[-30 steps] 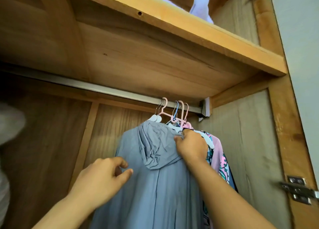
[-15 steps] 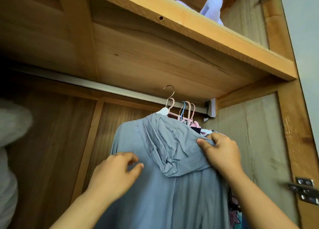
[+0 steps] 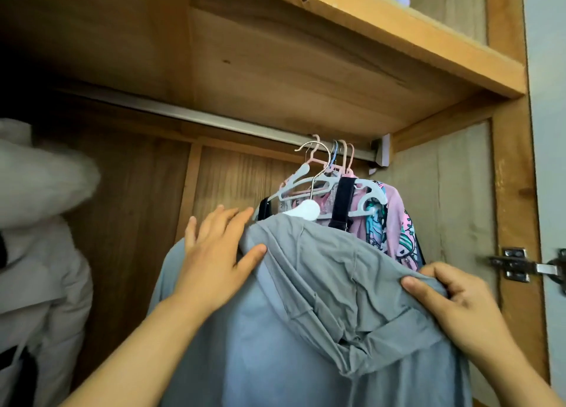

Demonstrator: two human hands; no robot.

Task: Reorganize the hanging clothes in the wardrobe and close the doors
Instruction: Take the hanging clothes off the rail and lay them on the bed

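The left hand (image 3: 214, 253) rests flat-fingered on the grey hooded garment (image 3: 321, 314); the right hand's (image 3: 459, 302) fingers (image 3: 413, 284) pinch its hood.

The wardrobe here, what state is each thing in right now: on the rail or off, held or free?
Grey hooded garment: off the rail, held up on its hanger.
Its metal hook: free of the rail, hanging on nothing.
Left hand: fingers straight, resting on the garment's shoulder.
Right hand: gripping the hood's edge.
Pink and patterned clothes: hanging on the rail, bunched at its right end.
White coat: at the left; its hanger is out of view.
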